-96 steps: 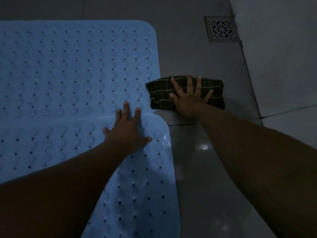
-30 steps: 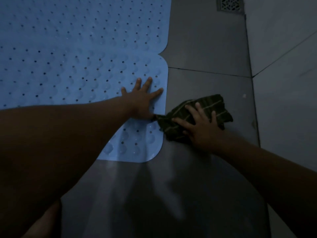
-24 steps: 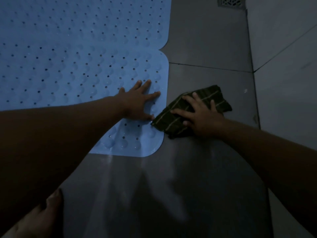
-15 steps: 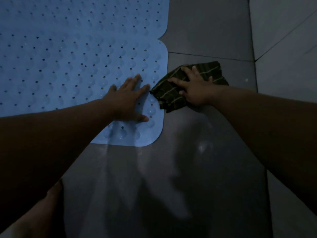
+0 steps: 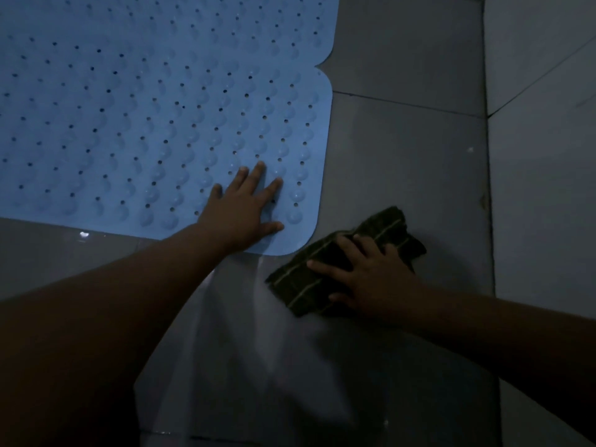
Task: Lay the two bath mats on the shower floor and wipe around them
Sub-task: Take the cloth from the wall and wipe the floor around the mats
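Note:
Two light blue bath mats with holes and bumps lie flat side by side on the grey tile floor. The near mat (image 5: 161, 140) fills the left middle and the far mat (image 5: 193, 24) runs off the top edge; they meet at a notch on the right. My left hand (image 5: 245, 211) rests flat, fingers spread, on the near mat's right front corner. My right hand (image 5: 371, 279) presses a dark green checked cloth (image 5: 342, 262) onto the floor just off that corner.
A pale tiled wall (image 5: 541, 156) rises along the right side, close to the cloth. Bare grey floor (image 5: 403, 150) lies between the mats and the wall and in front of the near mat, with a wet sheen near my arms.
My right hand has slid the cloth back along the mat's right edge, from beside its middle to the floor off its front corner. My left hand stays pressed on the mat near that corner.

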